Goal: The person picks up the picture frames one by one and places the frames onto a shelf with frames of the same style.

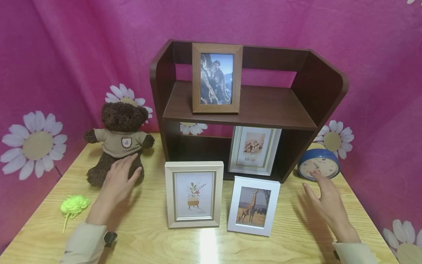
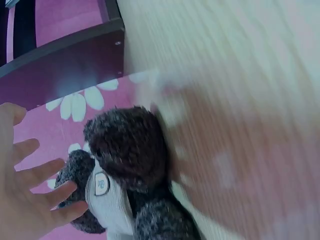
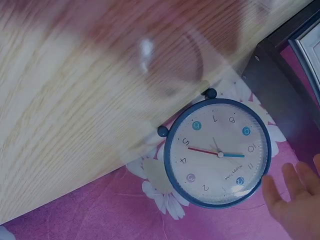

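In the head view my left hand hovers in front of a brown teddy bear in a beige shirt, which sits at the left of the table. The left wrist view shows the fingers spread apart and holding nothing. On the other side my right hand reaches toward a round blue alarm clock, its fingertips overlapping the clock in the head view. From the right wrist view the hand is beside the clock's rim; whether they touch I cannot tell.
A dark wooden shelf stands centrally, with a wooden-framed picture above and a white-framed picture below. Before it stand a cream-framed plant picture and a white-framed giraffe picture. Green yarn lies at left.
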### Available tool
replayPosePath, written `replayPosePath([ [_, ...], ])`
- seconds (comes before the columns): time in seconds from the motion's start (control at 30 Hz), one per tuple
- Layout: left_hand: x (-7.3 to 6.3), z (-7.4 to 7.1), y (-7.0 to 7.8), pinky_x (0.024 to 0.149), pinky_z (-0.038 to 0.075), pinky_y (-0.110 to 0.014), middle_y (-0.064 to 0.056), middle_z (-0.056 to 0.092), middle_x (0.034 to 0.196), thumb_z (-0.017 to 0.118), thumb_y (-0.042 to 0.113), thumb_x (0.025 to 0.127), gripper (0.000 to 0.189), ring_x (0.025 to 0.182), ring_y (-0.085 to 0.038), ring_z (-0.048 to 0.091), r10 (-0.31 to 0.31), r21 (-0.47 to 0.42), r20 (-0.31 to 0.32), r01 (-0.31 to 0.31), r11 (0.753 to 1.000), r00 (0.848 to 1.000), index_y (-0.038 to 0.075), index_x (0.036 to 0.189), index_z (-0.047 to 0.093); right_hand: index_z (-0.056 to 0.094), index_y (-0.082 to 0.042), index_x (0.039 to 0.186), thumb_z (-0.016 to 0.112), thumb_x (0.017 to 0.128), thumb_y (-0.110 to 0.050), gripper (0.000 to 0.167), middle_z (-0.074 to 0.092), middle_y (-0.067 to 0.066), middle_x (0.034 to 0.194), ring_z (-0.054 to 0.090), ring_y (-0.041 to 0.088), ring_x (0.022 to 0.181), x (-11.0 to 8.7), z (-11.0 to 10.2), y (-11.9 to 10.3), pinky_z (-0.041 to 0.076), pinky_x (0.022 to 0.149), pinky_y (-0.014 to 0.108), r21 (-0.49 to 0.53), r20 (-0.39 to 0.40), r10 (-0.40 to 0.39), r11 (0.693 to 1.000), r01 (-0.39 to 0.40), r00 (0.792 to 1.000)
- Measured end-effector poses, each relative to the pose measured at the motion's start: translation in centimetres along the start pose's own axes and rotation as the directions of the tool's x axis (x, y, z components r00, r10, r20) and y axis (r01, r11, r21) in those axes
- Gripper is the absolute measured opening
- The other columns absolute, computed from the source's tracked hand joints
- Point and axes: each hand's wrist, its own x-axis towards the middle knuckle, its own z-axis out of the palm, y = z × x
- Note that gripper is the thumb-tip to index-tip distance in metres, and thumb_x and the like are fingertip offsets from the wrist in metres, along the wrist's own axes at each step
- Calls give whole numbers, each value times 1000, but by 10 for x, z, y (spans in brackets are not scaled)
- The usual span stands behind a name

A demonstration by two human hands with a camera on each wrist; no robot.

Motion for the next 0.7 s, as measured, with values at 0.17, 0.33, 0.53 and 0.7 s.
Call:
replayPosePath([
  [0.17,10,5,7,110,25,-63,-29,37,143,40,32,103,54,131,-49,29,-25,-135,64,33,990,998,-4,143,35,53,9,122,66,87,-11,42,51,33,127,44,51,117,-1,-1,-11,33,105,59,58,1,-10,998,10,1000],
  [0.33,22,20,14,106,33,-61,-29,44,138,42,29,103,51,127,-46,38,-8,-283,72,28,959,997,-4,141,38,57,7,116,71,79,-1,41,60,27,116,53,46,106,-2,5,-18,33,109,16,86,-67,-69,993,74,995],
  [0.53,32,40,26,96,47,-55,-27,56,126,52,14,99,40,115,-41,53,43,-416,-10,-43,908,999,-7,132,47,61,7,109,72,71,8,40,65,24,105,55,37,97,-6,11,-23,22,97,-4,100,-90,-109,988,118,990],
  [0.7,39,48,37,92,53,-49,-28,62,114,56,11,96,38,108,-39,59,22,-477,-65,-50,877,998,-10,127,51,65,5,105,73,69,10,37,67,20,101,54,4,100,-12,15,-27,28,91,-4,121,-90,-121,984,132,989],
])
